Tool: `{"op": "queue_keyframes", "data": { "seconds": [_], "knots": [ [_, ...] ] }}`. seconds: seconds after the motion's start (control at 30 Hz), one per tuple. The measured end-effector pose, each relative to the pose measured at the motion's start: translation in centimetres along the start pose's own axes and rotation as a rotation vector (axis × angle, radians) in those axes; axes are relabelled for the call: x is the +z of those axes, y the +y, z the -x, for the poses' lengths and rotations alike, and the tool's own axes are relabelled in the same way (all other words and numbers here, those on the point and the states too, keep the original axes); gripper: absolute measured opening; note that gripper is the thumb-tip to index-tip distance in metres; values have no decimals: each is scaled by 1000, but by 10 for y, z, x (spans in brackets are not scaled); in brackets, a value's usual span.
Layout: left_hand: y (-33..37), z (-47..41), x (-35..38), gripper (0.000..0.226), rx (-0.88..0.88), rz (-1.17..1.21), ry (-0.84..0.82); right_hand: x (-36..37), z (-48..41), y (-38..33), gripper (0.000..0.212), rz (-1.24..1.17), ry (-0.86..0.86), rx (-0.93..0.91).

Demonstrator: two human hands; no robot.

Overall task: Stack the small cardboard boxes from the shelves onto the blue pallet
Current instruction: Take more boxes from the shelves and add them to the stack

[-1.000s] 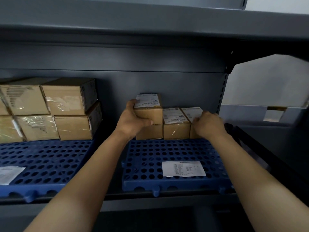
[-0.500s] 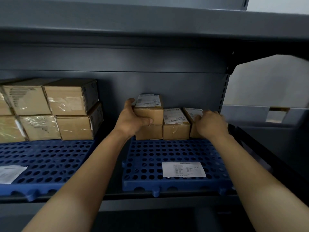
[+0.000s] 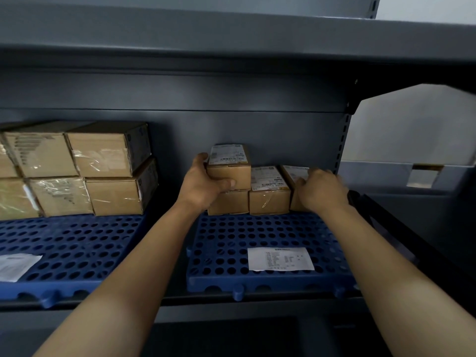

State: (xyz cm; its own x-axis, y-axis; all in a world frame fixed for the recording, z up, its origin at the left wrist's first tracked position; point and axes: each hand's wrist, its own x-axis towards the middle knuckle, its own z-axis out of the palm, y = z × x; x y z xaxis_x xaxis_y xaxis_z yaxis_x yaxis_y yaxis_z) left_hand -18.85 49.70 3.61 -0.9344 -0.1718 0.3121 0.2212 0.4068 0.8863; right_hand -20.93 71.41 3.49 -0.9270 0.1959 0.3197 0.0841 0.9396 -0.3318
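Observation:
Small cardboard boxes stand at the back of a blue perforated pallet on the shelf. My left hand grips the top small box, which rests on a lower box. Beside them sits a middle box with a white label. My right hand holds the rightmost box, fingers curled over its labelled top; that box is tilted and mostly hidden behind the hand.
A white paper label lies on the pallet's front. To the left, larger taped cardboard boxes are stacked on a second blue pallet with a paper sheet. A grey shelf hangs overhead; a slotted steel upright stands right.
My right hand has shifted on the rightmost box, tilting it slightly. My left hand keeps its grip on the top box, almost still.

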Motion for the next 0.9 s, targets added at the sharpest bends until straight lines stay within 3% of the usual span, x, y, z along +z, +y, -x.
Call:
{"op": "queue_keyframes", "data": {
  "seconds": [0.2,0.43,0.63,0.9],
  "knots": [
    [4,3,-3,87,44,-112,67,-16,15,-16,35,-28,78,-224],
    [38,29,-9,55,380,-478,185,-45,34,-33,31,7,44,-437],
    [74,62,-6,35,596,-707,16,-68,52,-31,28,143,5,-511],
    [109,103,10,29,645,-871,-113,-93,85,-4,32,245,-48,-468]
  ]
}}
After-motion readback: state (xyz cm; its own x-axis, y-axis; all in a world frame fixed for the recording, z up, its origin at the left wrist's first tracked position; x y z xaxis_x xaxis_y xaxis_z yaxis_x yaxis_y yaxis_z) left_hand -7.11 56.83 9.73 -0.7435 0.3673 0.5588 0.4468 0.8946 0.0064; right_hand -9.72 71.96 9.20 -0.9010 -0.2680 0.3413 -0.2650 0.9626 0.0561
